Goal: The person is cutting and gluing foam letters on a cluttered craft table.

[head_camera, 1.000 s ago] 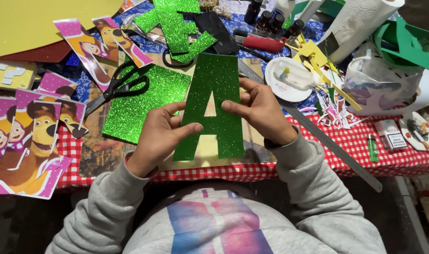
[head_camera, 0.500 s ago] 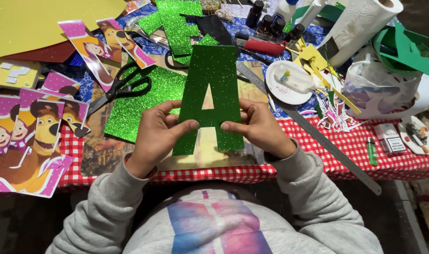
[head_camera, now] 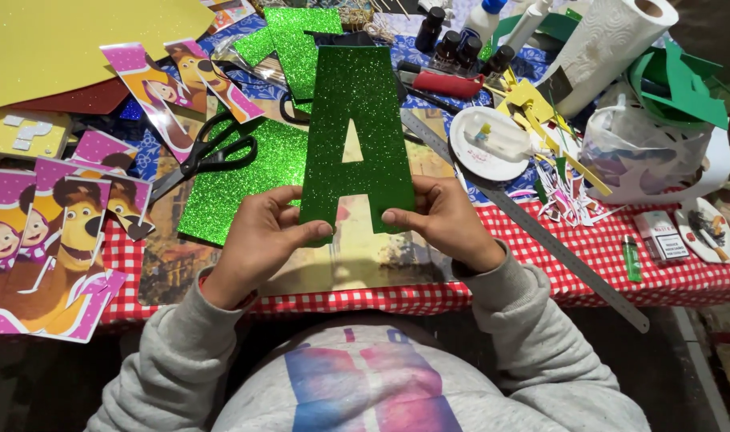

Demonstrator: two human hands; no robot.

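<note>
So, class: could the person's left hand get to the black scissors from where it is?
Probably yes. The scissors lie uncovered on the glitter sheet, just beyond the left hand, with nothing between them. But both hands currently hold the green glitter letter, so the left must let go first.

Black scissors (head_camera: 213, 154) lay on glitter sheet (head_camera: 245, 180), left of left grip. Steel ruler (head_camera: 533, 224) ran diagonally right of right grip. White plate (head_camera: 487, 144) beyond it; paper towel roll (head_camera: 609, 48) farther right. Cartoon cutouts (head_camera: 53, 240) far left on red-checked table (head_camera: 621, 256). Green lighter (head_camera: 632, 258) near right edge.
</note>
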